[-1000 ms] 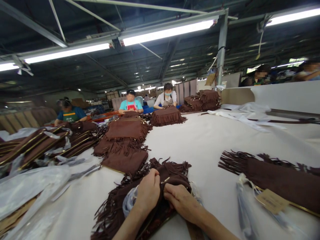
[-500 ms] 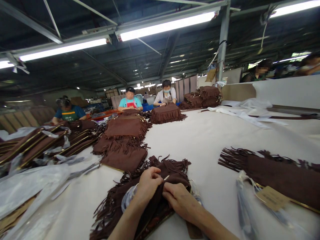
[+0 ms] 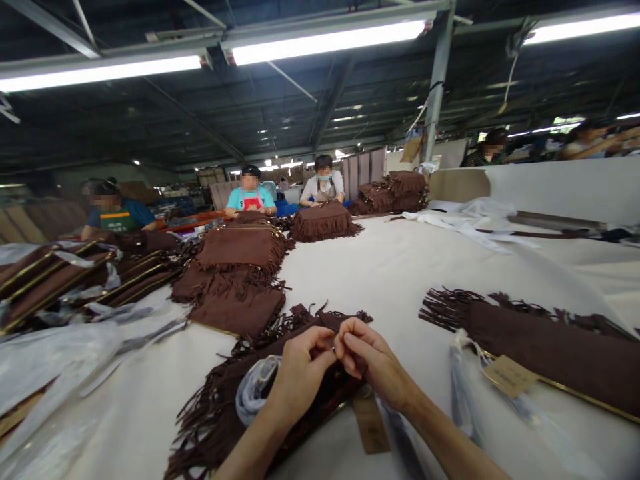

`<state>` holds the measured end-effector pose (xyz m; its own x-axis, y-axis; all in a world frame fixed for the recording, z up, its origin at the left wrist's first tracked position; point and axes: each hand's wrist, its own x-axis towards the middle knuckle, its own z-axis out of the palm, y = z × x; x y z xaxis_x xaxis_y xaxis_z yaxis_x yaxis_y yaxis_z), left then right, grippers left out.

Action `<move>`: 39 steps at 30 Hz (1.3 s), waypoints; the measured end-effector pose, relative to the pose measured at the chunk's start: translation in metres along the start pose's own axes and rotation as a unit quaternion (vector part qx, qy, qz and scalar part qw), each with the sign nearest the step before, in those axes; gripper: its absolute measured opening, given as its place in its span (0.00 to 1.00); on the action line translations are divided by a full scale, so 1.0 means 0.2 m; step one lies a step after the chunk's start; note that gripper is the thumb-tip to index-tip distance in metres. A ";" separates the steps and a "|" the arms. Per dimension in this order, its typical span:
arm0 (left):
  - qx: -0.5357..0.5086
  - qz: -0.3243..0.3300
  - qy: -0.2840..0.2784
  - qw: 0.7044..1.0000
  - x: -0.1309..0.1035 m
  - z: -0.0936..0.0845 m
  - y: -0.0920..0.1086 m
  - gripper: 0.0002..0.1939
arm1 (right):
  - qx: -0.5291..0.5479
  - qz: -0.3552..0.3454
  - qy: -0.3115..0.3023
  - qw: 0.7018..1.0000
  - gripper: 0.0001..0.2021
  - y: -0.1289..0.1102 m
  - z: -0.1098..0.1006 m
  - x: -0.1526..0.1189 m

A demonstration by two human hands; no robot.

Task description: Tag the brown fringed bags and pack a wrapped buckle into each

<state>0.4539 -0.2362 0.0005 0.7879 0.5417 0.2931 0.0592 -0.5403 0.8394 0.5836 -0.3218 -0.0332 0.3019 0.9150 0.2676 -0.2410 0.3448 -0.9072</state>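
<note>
A dark brown fringed bag [image 3: 225, 407] lies at the front of the white table, below both hands. My left hand [image 3: 305, 367] is over it, thumb and fingers pinched together. Against its fingertips, my right hand [image 3: 367, 357] is also pinched, and something tiny between the two hands is too small to name. A coil of plastic-wrapped strap [image 3: 255, 390] rests on the bag, left of my left wrist. Beneath my right wrist, a tan tag [image 3: 371, 424] hangs out from the bag's edge.
Another fringed bag [image 3: 555, 347] with a tan tag [image 3: 509, 375] lies at right. Stacked brown bags [image 3: 240, 250] stand behind left, plastic sheets [image 3: 55, 367] at far left. Several people sit beyond the white table [image 3: 380, 267].
My hands have risen off the bag's cloth and come together at the fingertips. The tan tag beside the bag shows more now. The whole view has shifted slightly.
</note>
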 end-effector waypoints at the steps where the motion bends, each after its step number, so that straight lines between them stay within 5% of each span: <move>1: -0.008 -0.012 -0.021 1.000 0.00 0.01 0.00 0.07 | -0.006 -0.001 -0.002 1.000 0.13 0.01 0.00 0.00; 7: 0.039 -0.032 -0.020 0.999 0.01 0.04 -0.05 0.09 | -0.022 0.005 -0.017 1.000 0.13 0.02 0.00 -0.01; 13: 0.012 -0.065 0.006 0.998 0.03 0.05 -0.10 0.07 | -0.104 -0.009 0.129 0.986 0.20 0.02 -0.05 0.01; 22: 0.025 -0.046 0.024 0.998 0.02 0.07 -0.07 0.09 | -0.266 -0.073 0.118 0.954 0.08 0.08 0.01 0.00; 31: 0.017 -0.067 0.029 0.997 0.00 0.02 -0.12 0.10 | -0.079 0.090 0.122 0.985 0.22 0.06 -0.03 0.00; 39: -0.071 -0.035 0.003 0.997 0.00 0.04 -0.18 0.14 | -0.089 0.082 0.120 0.985 0.24 0.10 -0.05 0.00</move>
<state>0.4559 -0.2216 -0.0329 0.7811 0.5792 0.2333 0.0273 -0.4049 0.9139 0.5885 -0.3164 -0.0536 0.4861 0.8726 0.0476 -0.1461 0.1349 -0.9800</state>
